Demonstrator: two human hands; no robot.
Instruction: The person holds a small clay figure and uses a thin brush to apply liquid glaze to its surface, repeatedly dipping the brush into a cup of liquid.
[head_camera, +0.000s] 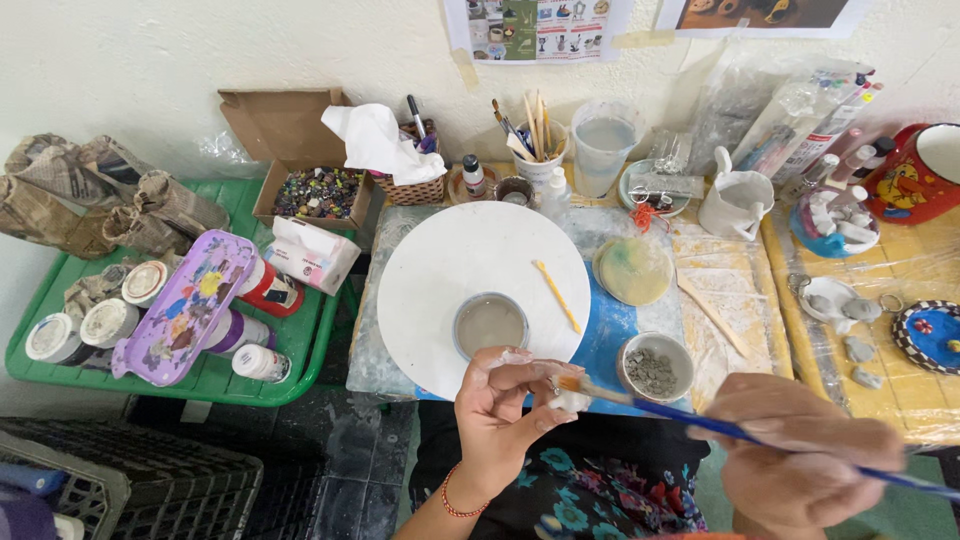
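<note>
Two hands meet — the left hand (505, 400) pinches a small pale piece (572, 400). The right hand (790, 455), closed on a blue-handled brush (700, 422), lays its bristles leftward against the piece — handle trailing right.

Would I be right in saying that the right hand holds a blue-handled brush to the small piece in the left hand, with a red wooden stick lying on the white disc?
Not quite: the head view shows the stick on the white disc is yellow, not red. The right hand does hold the blue-handled brush to the small piece in the left hand.
</note>
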